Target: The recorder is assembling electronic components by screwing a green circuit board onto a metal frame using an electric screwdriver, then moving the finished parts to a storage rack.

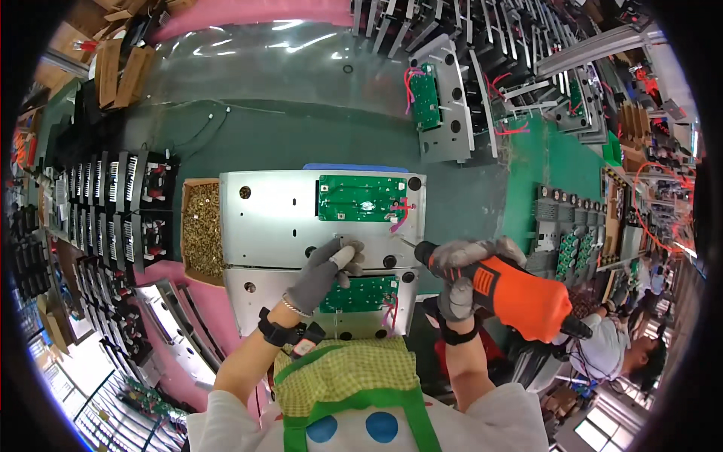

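My right hand, in a grey glove, grips an orange and black power screwdriver. Its thin bit points left over the lower right part of a silver metal panel, near a pink wire on the green circuit board. Whether the bit touches the metal I cannot tell. My left hand, also gloved, is over the seam between this panel and a second metal panel nearer to me. Its thumb and fingers are pinched together; anything between them is too small to make out. Another green board sits on the near panel.
A cardboard box full of small brass-coloured hardware stands left of the panels. Black parts with white fins are lined up farther left. Metal panels stand at the far right. A person sits at the right.
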`<state>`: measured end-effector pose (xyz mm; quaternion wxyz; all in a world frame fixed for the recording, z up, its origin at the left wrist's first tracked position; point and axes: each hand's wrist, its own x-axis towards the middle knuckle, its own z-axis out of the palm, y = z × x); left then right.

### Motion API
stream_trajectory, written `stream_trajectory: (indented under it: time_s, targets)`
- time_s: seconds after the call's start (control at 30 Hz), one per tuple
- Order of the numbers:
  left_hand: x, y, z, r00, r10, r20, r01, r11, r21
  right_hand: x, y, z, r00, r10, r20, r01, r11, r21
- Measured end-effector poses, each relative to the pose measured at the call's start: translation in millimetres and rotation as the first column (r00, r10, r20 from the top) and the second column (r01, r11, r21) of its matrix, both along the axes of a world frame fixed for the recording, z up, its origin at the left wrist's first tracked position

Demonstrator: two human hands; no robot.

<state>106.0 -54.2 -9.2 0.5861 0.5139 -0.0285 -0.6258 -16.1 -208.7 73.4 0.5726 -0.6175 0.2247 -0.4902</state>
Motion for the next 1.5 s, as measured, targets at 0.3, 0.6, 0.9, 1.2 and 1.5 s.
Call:
stream_trajectory:
  time_s: [0.3, 0.6, 0.9, 1.2, 1.5]
  targets:
    - [-7, -21, -1, 0.999, -0.029, -0.046, 0.029, 1.000, 0.000, -24, -13, -3, 0.973, 0.227, -0.053, -0.226, 0.974, 0.019]
    - [-19, -44, -5, 0.911, -0.058, -0.409, -0.025, 0.981, -0.194, -37, -6, 12, 0.895, 0.189, 0.404, -0.171, 0.982, -0.081]
    - [-20, -38, 1, 0.895, -0.034, -0.445, -0.072, 0.973, -0.218, -22, -26, 28, 0.628, 0.665, 0.406, -0.639, 0.737, -0.220]
    - [-19, -39, 9, 0.933, 0.015, -0.359, -0.067, 0.989, -0.132, -14, -14, 19, 0.715, 0.355, 0.603, -0.328, 0.931, -0.160]
    - [7, -25, -1, 0.739, 0.040, 0.672, -0.067, 0.998, 0.015, -10, -22, -1, 0.709, 0.387, 0.589, -0.296, 0.922, -0.249]
